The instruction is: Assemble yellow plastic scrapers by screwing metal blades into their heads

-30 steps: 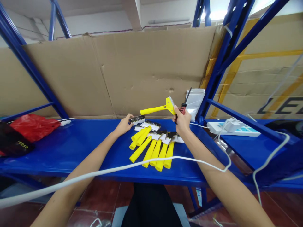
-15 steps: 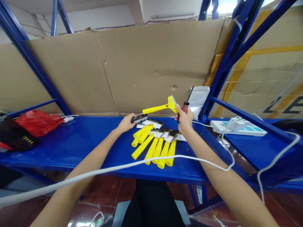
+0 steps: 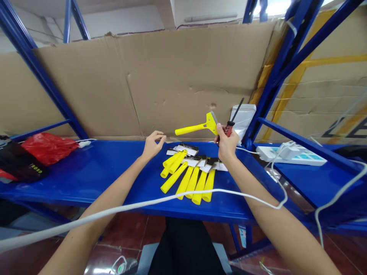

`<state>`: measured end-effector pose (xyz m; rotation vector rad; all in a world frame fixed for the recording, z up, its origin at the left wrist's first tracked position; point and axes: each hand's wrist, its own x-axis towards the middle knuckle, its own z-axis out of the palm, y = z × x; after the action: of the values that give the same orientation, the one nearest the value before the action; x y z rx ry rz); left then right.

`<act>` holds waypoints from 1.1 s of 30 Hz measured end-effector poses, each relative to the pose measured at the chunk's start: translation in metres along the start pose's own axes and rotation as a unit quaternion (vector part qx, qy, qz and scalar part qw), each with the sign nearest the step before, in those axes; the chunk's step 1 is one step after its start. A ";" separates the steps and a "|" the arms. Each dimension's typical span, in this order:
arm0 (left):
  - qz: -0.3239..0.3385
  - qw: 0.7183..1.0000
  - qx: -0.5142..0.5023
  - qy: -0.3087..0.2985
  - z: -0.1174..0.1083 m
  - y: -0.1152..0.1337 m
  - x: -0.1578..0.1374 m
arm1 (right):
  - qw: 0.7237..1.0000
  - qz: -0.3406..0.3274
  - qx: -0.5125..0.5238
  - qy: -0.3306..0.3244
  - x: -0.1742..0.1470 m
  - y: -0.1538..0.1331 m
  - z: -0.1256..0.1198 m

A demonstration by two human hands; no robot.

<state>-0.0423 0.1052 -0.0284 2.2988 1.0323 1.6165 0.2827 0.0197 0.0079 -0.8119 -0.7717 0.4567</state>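
Note:
My right hand [image 3: 227, 147] grips a yellow scraper [image 3: 191, 130] by its blade end, its long handle pointing left above the shelf. In the same hand is a red-handled screwdriver [image 3: 237, 109], its dark shaft slanting up and right. My left hand [image 3: 153, 146] hovers left of the scraper's handle end, fingers loosely curved with a gap at the thumb and nothing visible in them. Below and between both hands lie several yellow scrapers [image 3: 183, 184] in a fan, handles toward me. Black-and-white cards [image 3: 187, 149] cover their far ends.
On the blue shelf [image 3: 109, 164], a red plastic bag [image 3: 47, 148] and a black bag [image 3: 21, 164] sit at left. A silvery packet [image 3: 243, 118] leans at back right, near a white power strip [image 3: 298, 156]. A white cable [image 3: 114, 209] crosses in front. Cardboard [image 3: 183, 84] stands behind.
My left hand has let go of the black card piece and moved slightly up and away from the scraper. My right hand has shifted slightly right, with the screwdriver tilting further right.

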 end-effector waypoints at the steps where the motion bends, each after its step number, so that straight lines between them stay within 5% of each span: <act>1: -0.012 1.000 -0.024 0.010 0.002 0.001 0.000 | 1.000 -0.004 -0.003 -0.004 -0.001 -0.001 0.001; 8: -0.032 0.988 -0.152 -0.010 0.007 0.013 0.001 | 0.999 -0.016 -0.027 -0.022 -0.006 -0.007 0.003; 17: -0.037 0.953 -0.280 -0.110 0.010 0.030 0.003 | 0.998 -0.014 -0.054 -0.035 -0.016 -0.014 0.002; 28: -0.008 0.987 -0.144 -0.074 0.015 0.057 -0.003 | 0.993 0.102 0.011 -0.064 -0.019 -0.007 0.007; 33: -0.053 0.988 -0.140 -0.022 0.015 0.070 -0.003 | 0.984 0.157 0.044 -0.071 -0.021 -0.006 0.007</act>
<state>0.0014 0.0547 -0.0031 2.0513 0.8402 1.5515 0.2644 0.0053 0.0067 -0.8271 -0.7515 0.8330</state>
